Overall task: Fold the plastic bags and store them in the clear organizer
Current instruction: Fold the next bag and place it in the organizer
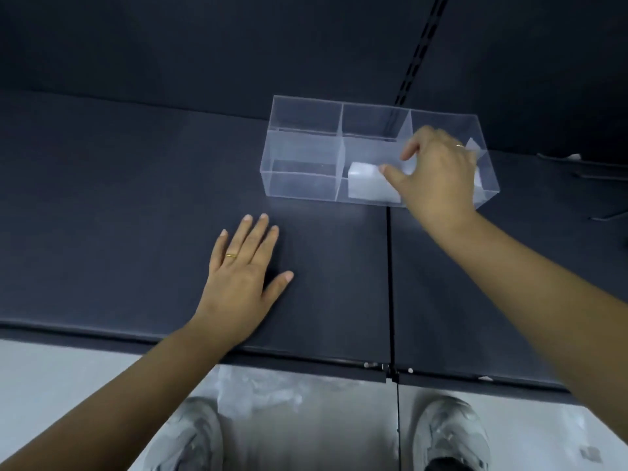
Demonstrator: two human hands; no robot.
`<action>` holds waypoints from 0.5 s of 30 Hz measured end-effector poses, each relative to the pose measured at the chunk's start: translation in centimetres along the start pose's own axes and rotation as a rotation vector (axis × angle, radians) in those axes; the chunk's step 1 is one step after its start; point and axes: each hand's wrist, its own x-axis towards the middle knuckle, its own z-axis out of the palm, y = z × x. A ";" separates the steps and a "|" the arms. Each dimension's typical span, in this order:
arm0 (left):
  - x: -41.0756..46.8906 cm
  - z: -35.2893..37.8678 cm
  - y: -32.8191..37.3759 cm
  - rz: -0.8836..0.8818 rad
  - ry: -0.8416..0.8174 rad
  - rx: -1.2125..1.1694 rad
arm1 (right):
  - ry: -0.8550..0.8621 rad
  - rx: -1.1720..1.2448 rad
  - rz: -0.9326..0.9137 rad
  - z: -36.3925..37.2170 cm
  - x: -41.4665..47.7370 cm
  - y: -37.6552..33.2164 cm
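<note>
— While the left hand [243,266] lies flat, fingers spread, where is the folded plastic bag [368,183]?

— Under the right hand [438,175], inside the clear organizer [299,147]. It looks light, soft, probably slippery; pinch its folded edge. Whether those bent fingers grip it is unclear.

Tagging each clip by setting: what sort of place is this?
Probably a shop or stockroom shelving bay: dark shelves butted side by side, a slotted upright in the back panel, and a pale hard floor below.
</note>
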 end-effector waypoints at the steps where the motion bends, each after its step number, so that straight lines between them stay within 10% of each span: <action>1: -0.9 0.2 -0.6 -0.030 -0.014 0.023 | 0.022 0.112 -0.091 -0.4 -1.9 -0.9; 10: -5.0 1.0 -3.4 -0.064 -0.015 0.126 | -0.703 0.169 -0.910 3.4 -24.0 -2.7; 15: -5.0 1.3 -3.7 -0.061 -0.007 0.134 | -0.791 -0.127 -0.823 8.2 -25.6 -1.7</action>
